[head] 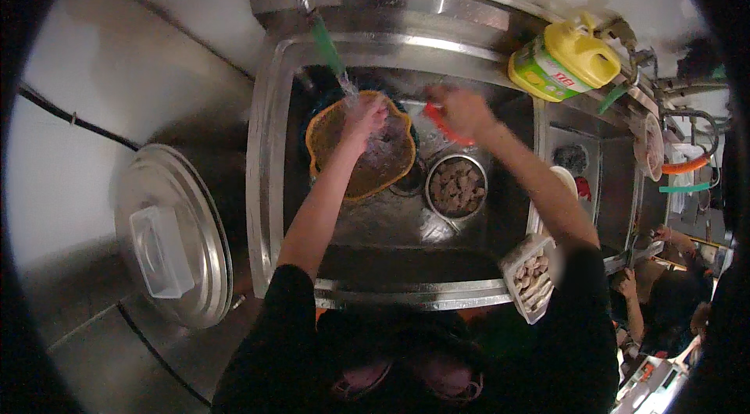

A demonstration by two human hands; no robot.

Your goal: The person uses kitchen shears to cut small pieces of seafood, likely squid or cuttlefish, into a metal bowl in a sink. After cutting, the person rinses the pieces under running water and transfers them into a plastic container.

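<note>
Water runs from a green hose on the faucet onto my left hand, over a yellow-rimmed basin or basket in a steel sink. The fingers look bent; splashing hides whether they hold anything. My right hand, blurred, is to the right of the basin, at a red curved object; whether it grips this is unclear. Below that hand, a round metal strainer or bowl holds brown chunks, perhaps meat, on the sink floor.
A yellow jug stands at the sink's back right. A white tray of pale pieces rests on the front right rim, near my right arm. A second basin lies right. At left are a round metal lid and a clear plastic container. Another person works far right.
</note>
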